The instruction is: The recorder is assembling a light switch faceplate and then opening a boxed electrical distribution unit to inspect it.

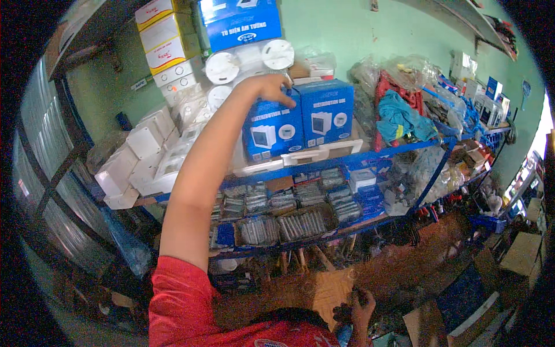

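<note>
My left arm, in a red sleeve, stretches up across the shelf. My left hand (270, 89) is at the top of the left blue distribution box carton (274, 132), thumb and forefinger apart over its upper edge. How firmly it touches the carton is unclear. A second blue carton (328, 113) stands beside it on the right, both upright near the shelf's front edge. Low in the picture, my right hand (362, 307) is curled close to my body, beside a small dark object (342, 313). Shade hides what its fingers hold.
White plastic boxes (145, 139) crowd the shelf's left end. Round white fittings (221, 67) and a large blue carton (241, 26) rise behind. A teal cloth (404, 115) hangs at right. Packed metallic pieces (303, 224) fill the lower shelf; open cardboard (425, 324) lies below right.
</note>
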`<state>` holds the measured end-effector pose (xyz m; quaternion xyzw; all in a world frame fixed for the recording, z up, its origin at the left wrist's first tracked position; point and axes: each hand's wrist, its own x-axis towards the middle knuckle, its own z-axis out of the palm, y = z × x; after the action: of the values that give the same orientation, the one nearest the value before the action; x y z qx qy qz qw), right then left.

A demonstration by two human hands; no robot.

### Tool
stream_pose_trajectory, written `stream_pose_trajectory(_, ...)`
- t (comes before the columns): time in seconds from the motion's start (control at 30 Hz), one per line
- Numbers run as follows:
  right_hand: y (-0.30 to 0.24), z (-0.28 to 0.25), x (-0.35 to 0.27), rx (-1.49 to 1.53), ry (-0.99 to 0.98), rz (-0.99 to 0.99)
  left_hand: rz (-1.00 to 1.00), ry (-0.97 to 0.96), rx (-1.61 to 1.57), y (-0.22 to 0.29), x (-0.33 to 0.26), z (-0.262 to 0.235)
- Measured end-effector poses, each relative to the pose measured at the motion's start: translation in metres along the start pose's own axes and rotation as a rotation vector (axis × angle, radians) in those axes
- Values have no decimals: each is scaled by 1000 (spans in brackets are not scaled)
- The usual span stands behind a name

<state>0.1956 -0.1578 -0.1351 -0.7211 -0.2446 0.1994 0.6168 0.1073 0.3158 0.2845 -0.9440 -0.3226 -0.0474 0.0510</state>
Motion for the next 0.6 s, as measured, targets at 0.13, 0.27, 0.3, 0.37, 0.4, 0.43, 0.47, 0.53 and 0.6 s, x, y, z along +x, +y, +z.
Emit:
stream_pose_trajectory(0.13,3,15,0,-132,-95,-110,-66,-25,-57,-28,-23,6)
stream_pose_trajectory(0.27,-9,26,-10,-119,-19,-85,-40,-64,-119,-35,-34,14)
stream_pose_trajectory(0.3,-11,29,-11,-115,-27,-85,-39,-75,-175,-39,-37,16)
stream_pose_trajectory(0.37,-14,30,-9,-71,-111,0,-55,15,-71,-35,-45,21)
stream_pose_trajectory(0.4,-7,29,-8,-70,-110,1,-62,106,29,-28,-49,23)
stream_pose_trajectory(0.43,6,28,-7,-79,-128,-41,-95,95,41,-24,-53,21)
stream_pose_trajectory(0.47,12,30,-7,-87,-146,-84,-94,96,43,-20,-58,19)
stream_pose_trajectory(0.53,23,33,-8,-149,-146,-119,-109,141,91,-12,-63,17)
stream_pose_trajectory(0.6,27,38,-10,-210,-154,-156,-128,134,78,-12,-66,15)
